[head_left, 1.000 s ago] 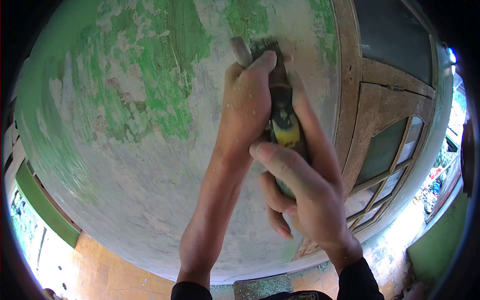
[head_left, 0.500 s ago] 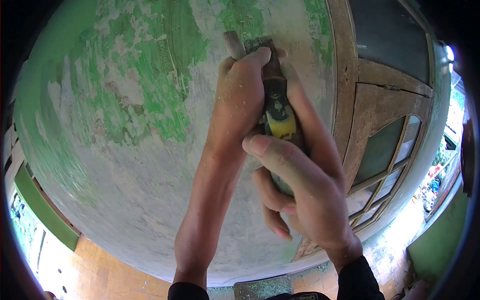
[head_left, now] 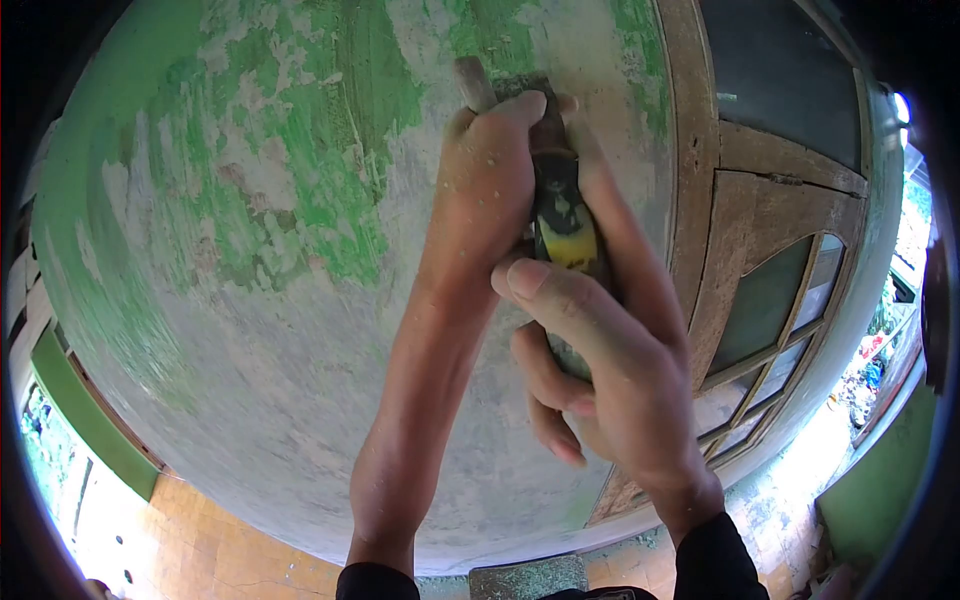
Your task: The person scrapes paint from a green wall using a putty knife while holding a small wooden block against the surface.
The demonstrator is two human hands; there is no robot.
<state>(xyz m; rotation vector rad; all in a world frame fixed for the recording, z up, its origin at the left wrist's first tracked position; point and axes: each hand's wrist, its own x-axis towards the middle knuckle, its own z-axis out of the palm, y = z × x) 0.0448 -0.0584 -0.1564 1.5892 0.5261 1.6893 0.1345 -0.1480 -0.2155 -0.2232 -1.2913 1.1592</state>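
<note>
Fingers of bare left hand (head_left: 488, 165) and right hand (head_left: 635, 375) grip a long black-and-yellow tool (head_left: 562, 225), slightly nearer three o'clock than before.

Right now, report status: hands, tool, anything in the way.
Left hand gripping front of tool; right hand round its rear. Tool at patchy green wall, contact unclear. Wooden frame to the right, apart from it.

One head-worn wide-angle view, forward and down, close to the green-patched wall (head_left: 300, 310)
</note>
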